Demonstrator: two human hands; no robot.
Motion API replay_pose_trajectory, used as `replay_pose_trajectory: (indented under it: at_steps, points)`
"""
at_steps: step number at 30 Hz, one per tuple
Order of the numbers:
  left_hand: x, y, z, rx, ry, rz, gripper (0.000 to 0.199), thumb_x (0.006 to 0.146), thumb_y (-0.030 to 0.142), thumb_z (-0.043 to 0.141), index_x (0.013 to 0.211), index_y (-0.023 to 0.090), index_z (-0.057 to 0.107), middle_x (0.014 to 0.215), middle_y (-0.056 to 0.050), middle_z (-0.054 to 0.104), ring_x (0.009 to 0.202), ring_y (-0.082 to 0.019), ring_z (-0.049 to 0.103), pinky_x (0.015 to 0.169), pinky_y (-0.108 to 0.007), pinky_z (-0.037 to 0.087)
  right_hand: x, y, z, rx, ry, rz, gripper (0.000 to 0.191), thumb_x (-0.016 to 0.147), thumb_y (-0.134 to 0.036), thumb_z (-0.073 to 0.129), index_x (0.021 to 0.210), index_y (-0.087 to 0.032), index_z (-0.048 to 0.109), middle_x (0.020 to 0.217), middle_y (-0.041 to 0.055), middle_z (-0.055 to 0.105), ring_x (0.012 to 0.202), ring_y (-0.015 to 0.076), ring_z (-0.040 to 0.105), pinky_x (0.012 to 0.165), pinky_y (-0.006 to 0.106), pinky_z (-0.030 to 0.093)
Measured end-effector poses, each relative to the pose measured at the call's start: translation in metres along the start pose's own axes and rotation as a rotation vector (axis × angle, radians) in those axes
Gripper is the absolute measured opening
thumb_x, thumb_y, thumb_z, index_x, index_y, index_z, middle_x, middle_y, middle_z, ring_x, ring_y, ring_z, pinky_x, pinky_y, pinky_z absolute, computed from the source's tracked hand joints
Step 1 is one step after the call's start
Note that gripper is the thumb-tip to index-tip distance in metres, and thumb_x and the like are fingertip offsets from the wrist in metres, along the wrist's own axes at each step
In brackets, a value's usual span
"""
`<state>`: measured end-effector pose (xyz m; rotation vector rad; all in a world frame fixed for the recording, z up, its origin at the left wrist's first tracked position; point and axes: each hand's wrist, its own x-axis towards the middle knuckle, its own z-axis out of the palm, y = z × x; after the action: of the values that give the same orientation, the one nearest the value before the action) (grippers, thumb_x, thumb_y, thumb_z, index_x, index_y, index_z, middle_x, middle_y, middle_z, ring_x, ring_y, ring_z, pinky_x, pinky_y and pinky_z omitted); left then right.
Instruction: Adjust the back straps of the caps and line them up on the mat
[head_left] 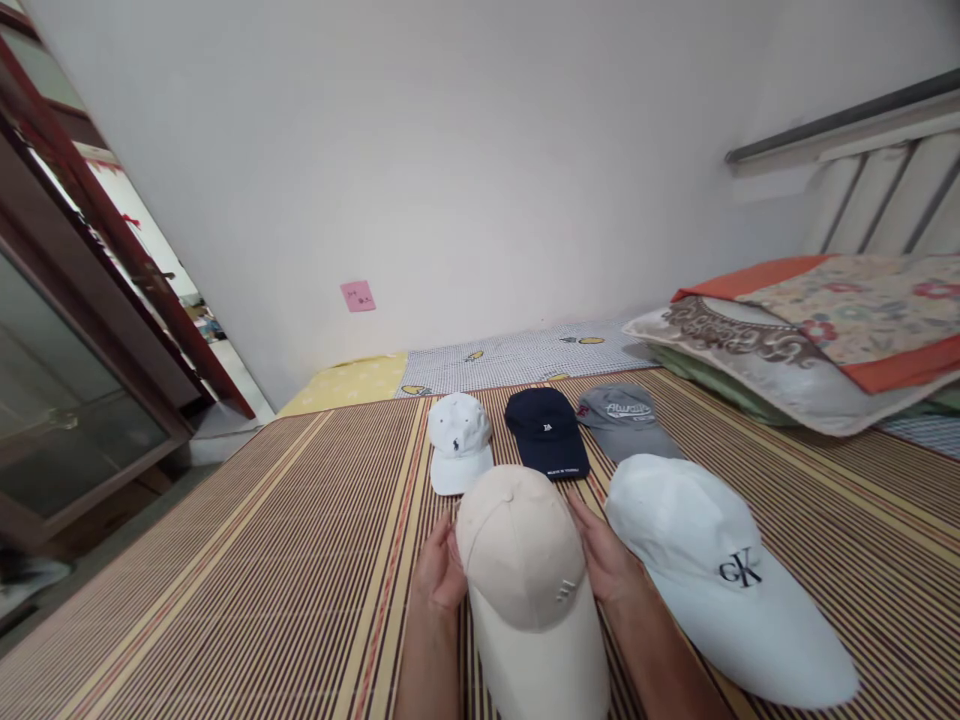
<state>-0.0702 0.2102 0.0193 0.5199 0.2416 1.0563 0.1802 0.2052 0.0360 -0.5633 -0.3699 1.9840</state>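
A beige baseball cap [517, 560] is between my two hands, its brim toward me and a small raised mark on its front. My left hand [439, 565] grips its left side and my right hand [604, 550] its right side; some fingertips are hidden behind the cap. Just beyond it lie a small white cap [459, 440] with a dark rider logo, a navy cap [546, 430] with white lettering and a grey cap [626, 420] with script lettering. To the right of my right hand rests a larger white cap [697, 560] marked CK.
The caps are on a striped bamboo mat [300, 560] over a bed. Behind it runs a checked sheet [510, 350]. Pillows [750, 340] under an orange-edged floral cloth are stacked at the right. A pink note [358, 296] is on the wall; a glass-panelled door [67, 380] stands left.
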Motion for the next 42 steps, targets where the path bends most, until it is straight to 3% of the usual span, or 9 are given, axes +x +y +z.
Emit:
replay_pose_trajectory:
  at_steps: [5, 11, 22, 28, 31, 35, 42]
  points:
    - [0.01, -0.007, -0.011, 0.009, 0.016, -0.059, 0.051, 0.106, 0.044, 0.043, 0.131, 0.01, 0.07, 0.125, -0.018, 0.075, 0.138, -0.032, 0.056, 0.123, -0.046, 0.032, 0.012, 0.0, -0.023, -0.054, 0.102, -0.048, 0.046, 0.089, -0.046, 0.072, 0.125, -0.018, 0.073, 0.108, 0.0098, 0.083, 0.108, 0.0307, 0.076, 0.106, 0.047, 0.054]
    - [0.015, -0.011, -0.021, -0.011, 0.074, 0.002, 0.047, 0.107, 0.038, 0.04, 0.118, 0.01, 0.076, 0.115, -0.015, 0.079, 0.131, -0.028, 0.062, 0.123, -0.043, 0.032, 0.021, 0.001, -0.036, -0.067, 0.166, -0.079, 0.038, 0.088, -0.038, 0.07, 0.119, -0.015, 0.074, 0.104, 0.0098, 0.083, 0.107, 0.0303, 0.077, 0.103, 0.045, 0.056]
    - [0.008, -0.01, -0.023, 0.0, 0.298, 0.029, 0.034, 0.102, 0.031, 0.055, 0.109, 0.006, 0.076, 0.102, -0.014, 0.082, 0.111, -0.028, 0.073, 0.111, -0.04, 0.047, 0.029, 0.001, -0.043, -0.188, 0.267, -0.188, 0.007, 0.075, -0.027, 0.078, 0.076, -0.02, 0.075, 0.086, 0.0083, 0.084, 0.111, 0.0323, 0.074, 0.099, 0.039, 0.059]
    - [0.011, -0.015, -0.016, 0.018, 0.376, 0.069, 0.028, 0.102, 0.029, 0.055, 0.097, 0.012, 0.076, 0.098, -0.009, 0.083, 0.1, -0.023, 0.076, 0.107, -0.037, 0.051, 0.028, -0.002, -0.042, -0.26, 0.296, -0.294, 0.002, 0.067, -0.024, 0.077, 0.068, -0.024, 0.075, 0.083, 0.0058, 0.084, 0.11, 0.0318, 0.074, 0.094, 0.036, 0.061]
    - [0.012, -0.02, -0.01, 0.04, 0.382, 0.046, 0.029, 0.103, 0.032, 0.054, 0.106, 0.012, 0.075, 0.099, -0.01, 0.082, 0.1, -0.023, 0.076, 0.107, -0.038, 0.052, 0.027, -0.004, -0.043, -0.302, 0.303, -0.317, 0.009, 0.066, -0.024, 0.078, 0.075, -0.022, 0.078, 0.086, 0.0069, 0.084, 0.108, 0.0323, 0.075, 0.092, 0.037, 0.061]
    - [0.012, -0.028, -0.008, 0.065, 0.384, 0.002, 0.036, 0.103, 0.035, 0.054, 0.123, 0.009, 0.07, 0.105, -0.014, 0.081, 0.114, -0.028, 0.072, 0.11, -0.042, 0.05, 0.027, -0.003, -0.044, -0.34, 0.313, -0.339, 0.014, 0.067, -0.026, 0.078, 0.079, -0.02, 0.08, 0.085, 0.007, 0.084, 0.105, 0.0328, 0.076, 0.089, 0.038, 0.061]
    - [0.014, -0.034, -0.013, 0.072, 0.399, -0.004, 0.041, 0.101, 0.037, 0.057, 0.127, 0.008, 0.069, 0.112, -0.016, 0.08, 0.125, -0.031, 0.066, 0.112, -0.042, 0.049, 0.031, -0.001, -0.047, -0.375, 0.326, -0.397, 0.011, 0.067, -0.024, 0.078, 0.076, -0.019, 0.079, 0.081, 0.0084, 0.083, 0.101, 0.0314, 0.076, 0.088, 0.037, 0.061]
